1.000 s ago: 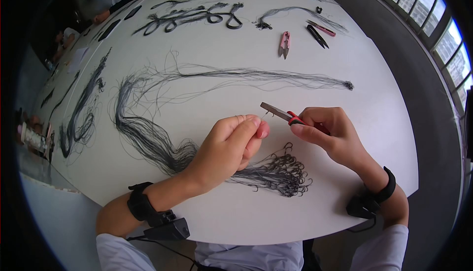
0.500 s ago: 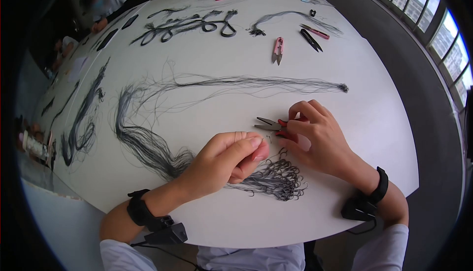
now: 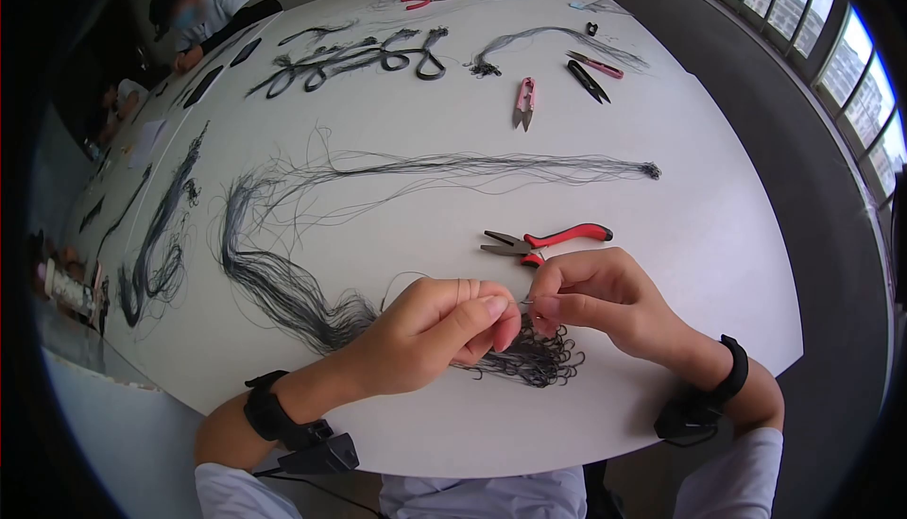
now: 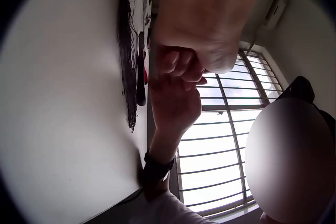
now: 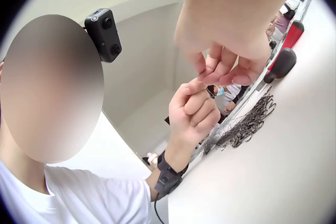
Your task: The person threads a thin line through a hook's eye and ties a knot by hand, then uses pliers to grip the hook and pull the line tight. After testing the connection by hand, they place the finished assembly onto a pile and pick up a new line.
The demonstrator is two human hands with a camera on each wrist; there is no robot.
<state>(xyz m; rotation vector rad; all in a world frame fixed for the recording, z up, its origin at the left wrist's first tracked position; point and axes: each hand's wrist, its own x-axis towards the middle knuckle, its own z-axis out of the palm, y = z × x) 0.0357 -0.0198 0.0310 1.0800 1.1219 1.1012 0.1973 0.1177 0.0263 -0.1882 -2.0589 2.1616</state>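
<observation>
Both hands, left (image 3: 444,325) and right (image 3: 590,297), pinch a small hook (image 3: 525,304) between them, above the hook bundle (image 3: 534,358); pliers (image 3: 548,238) lie just beyond.

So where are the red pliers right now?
In the head view, the red pliers lie on the white table, just beyond the right hand.

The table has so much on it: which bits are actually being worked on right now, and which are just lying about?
In use:
- left hand and right hand, pinching something tiny between them
- pile of black hooks on threads under the hands
- red-handled pliers just beyond the hands

Lying about:
- long thread bundle
- pink snips
- black looped cords
- white table
</observation>
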